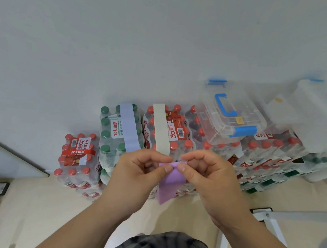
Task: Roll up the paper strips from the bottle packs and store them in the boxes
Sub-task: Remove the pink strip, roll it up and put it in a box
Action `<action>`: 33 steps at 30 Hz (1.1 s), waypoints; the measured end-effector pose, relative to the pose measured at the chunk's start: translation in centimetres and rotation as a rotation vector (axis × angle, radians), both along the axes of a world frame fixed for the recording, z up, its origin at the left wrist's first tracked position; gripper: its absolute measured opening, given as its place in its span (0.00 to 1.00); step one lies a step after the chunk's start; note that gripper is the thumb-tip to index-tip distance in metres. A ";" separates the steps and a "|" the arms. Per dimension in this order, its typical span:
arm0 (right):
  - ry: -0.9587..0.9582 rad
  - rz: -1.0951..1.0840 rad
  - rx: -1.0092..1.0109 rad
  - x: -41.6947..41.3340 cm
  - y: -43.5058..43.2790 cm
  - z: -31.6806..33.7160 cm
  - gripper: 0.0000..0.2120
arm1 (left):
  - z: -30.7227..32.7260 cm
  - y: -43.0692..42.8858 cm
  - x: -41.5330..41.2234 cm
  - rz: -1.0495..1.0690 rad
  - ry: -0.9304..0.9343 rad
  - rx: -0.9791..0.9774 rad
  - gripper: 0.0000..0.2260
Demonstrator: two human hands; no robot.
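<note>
**Purple strip just starting to roll, and it could slip**

White wall [125,43] stands behind stacks of water bottle packs on a tan floor [36,211].

Both hands pinch the top edge of a purple paper strip [171,180]. The left hand [141,172] presses its thumb and first finger together on the left part of that edge. The right hand [207,175] does the same on the right part. The top edge looks bent over a little, so my guess is that the roll is only just starting. Most of the strip hangs down loose below the fingers, in front of the packs.

Just behind the hands, a cream paper strip [161,129] lies across a pack with red caps [177,136]. Beside it, a pale blue paper strip [128,127] lies across a pack with green caps [117,132]. These two are not rolled yet.

To the right, a clear box with blue clips [231,117] sits on top of more packs, and its lid looks shut. Another clear box [318,115] sits further right, blurry.

What could go wrong:
- The first turn could go crooked if one hand rolls faster, and the roll would come out like a cone.
- The thin paper could crease or tear if the pinch is too hard.
- The roll could spring open if one hand lets go to open the box lid.
- The loose tail could catch on the bottle caps.
</note>
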State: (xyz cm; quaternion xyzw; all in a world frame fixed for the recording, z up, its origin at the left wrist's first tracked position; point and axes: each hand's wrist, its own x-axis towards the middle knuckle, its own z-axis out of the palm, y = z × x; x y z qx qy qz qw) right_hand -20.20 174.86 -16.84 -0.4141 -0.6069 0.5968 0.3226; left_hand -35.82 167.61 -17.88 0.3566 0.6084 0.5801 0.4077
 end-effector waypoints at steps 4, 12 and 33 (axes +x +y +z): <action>0.026 -0.017 0.004 0.0 -0.1 0.0 0.11 | 0.1 -0.1 0.0 -0.020 -0.043 0.013 0.08; 0.022 -0.024 -0.007 0.2 -0.2 -0.3 0.07 | 0.4 0.1 0.3 0.002 0.007 0.031 0.07; 0.013 0.000 -0.033 0.0 -0.2 -0.4 0.04 | 0.3 -0.1 0.0 0.024 0.050 0.007 0.10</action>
